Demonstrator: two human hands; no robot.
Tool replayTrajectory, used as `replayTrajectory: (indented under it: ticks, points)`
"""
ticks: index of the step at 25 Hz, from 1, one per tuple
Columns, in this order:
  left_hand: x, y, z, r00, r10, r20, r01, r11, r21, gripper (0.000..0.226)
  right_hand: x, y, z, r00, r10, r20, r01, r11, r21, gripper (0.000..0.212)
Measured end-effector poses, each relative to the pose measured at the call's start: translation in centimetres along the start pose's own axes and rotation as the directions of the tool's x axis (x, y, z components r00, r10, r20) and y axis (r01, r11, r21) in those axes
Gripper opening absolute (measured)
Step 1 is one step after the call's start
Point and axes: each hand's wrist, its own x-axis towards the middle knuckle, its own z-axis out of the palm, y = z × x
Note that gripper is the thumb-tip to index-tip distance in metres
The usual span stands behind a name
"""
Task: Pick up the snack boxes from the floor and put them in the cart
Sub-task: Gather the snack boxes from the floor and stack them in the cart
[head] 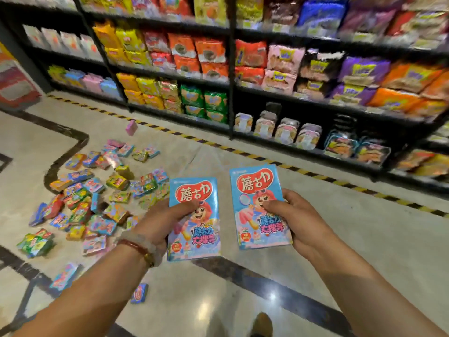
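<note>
My left hand (160, 222) grips a light blue snack box (194, 229) with a red logo and a cartoon face, thumb across its front. My right hand (289, 212) holds a matching blue snack box (257, 186), which looks like a small stack, thumb on the front and fingers behind. Both boxes are upright at waist height over the floor. A pile of several colourful snack boxes (97, 193) lies scattered on the floor to the left. No cart is in view.
Dark store shelves (230, 76) packed with snack bags run along the back and right. A yellow-black hazard tape line (315, 176) marks the floor before them. Stray boxes (139, 293) lie near my feet; my shoe (263, 323) shows at the bottom. A pink box (131, 127) lies apart.
</note>
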Motion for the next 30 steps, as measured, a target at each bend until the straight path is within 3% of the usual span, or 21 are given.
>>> replayTrajectory:
  ticks: [5,8,11,13,16,21,27,30]
  points:
    - [3.5,0.2,14.3,0.961,-0.104,0.258,0.049,0.976,0.214,0.019,-2.3,-1.8,-12.5,0.974,-0.063,-0.219,0.100,0.982,0.162,0.035]
    - [4.5,-0.2,22.6,0.900,-0.184,0.396,0.043,0.940,0.338,0.031,-4.6,-1.7,-18.8,0.921,-0.068,-0.383,0.177,0.950,0.258,0.030]
    - [5.2,-1.7,31.4,0.813,-0.289,0.506,0.030,0.888,0.460,0.020,-7.7,-1.0,-24.3,0.860,-0.049,-0.509,0.279,0.879,0.388,0.017]
    - [5.3,-2.9,37.0,0.744,-0.355,0.567,0.007,0.851,0.524,0.017,-9.3,-0.2,-27.5,0.789,-0.010,-0.614,0.339,0.840,0.423,0.015]
    - [5.0,-5.2,45.5,0.639,-0.452,0.623,-0.038,0.790,0.612,0.014,-11.5,0.9,-32.6,0.617,0.099,-0.781,0.417,0.800,0.431,0.021]
    - [4.1,-7.8,57.9,0.444,-0.564,0.696,-0.152,0.718,0.679,0.012,-13.2,1.0,-39.8,0.397,0.207,-0.894,0.547,0.729,0.411,0.021]
    - [2.8,-9.8,69.9,0.184,-0.655,0.733,-0.246,0.691,0.680,0.019,-14.6,0.6,-45.7,0.243,0.305,-0.921,0.687,0.616,0.385,0.009]
    - [1.5,-12.4,73.9,0.116,-0.699,0.706,-0.312,0.649,0.694,0.016,-15.8,2.0,-47.5,0.170,0.391,-0.905,0.759,0.534,0.373,0.008]
